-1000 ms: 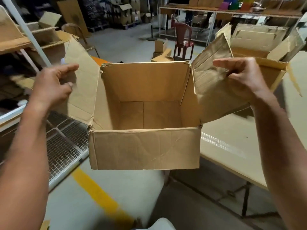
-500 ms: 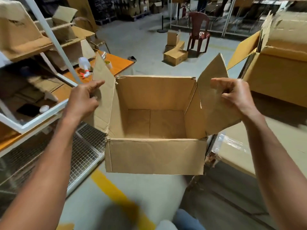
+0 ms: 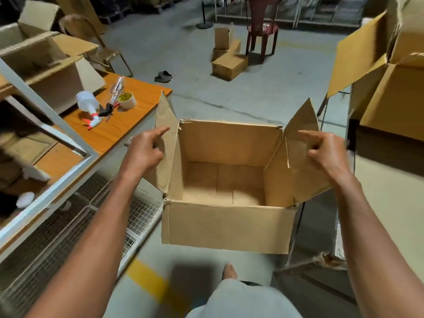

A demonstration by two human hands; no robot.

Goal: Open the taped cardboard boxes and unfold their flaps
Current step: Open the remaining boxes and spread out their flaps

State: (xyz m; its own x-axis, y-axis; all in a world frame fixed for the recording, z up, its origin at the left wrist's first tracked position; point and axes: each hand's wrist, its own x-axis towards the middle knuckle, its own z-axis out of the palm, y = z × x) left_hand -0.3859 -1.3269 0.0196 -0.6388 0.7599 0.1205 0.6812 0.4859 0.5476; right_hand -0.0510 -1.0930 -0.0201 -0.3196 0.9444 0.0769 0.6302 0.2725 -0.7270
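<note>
At far left a white rack post [image 3: 43,109] slants across stacked cardboard, and beside it an orange tabletop [image 3: 128,127] carries one spray bottle [image 3: 88,106], one tape roll [image 3: 127,101] and one tape gun [image 3: 113,97]; its corner ends just beside the box's left flap [image 3: 164,143]. Below runs a wire-mesh shelf [image 3: 91,226], its edge close to the box. The left hand [image 3: 143,152] pinches that flap, forefinger pointing along it. The box [image 3: 227,223] hangs in mid-air between the hands, open, bottom bare, two side flaps upright (the front and back flaps cannot be seen). The right hand [image 3: 325,152] pinches the right flap [image 3: 302,152], fingers curled on its edge. Ahead the floor [image 3: 263,92] lies open out to two small boxes [image 3: 228,56] and one red chair [image 3: 261,28]. At right one big open box [image 3: 387,92] stands near, crowding that side. One bare foot [image 3: 229,270] shows below.
</note>
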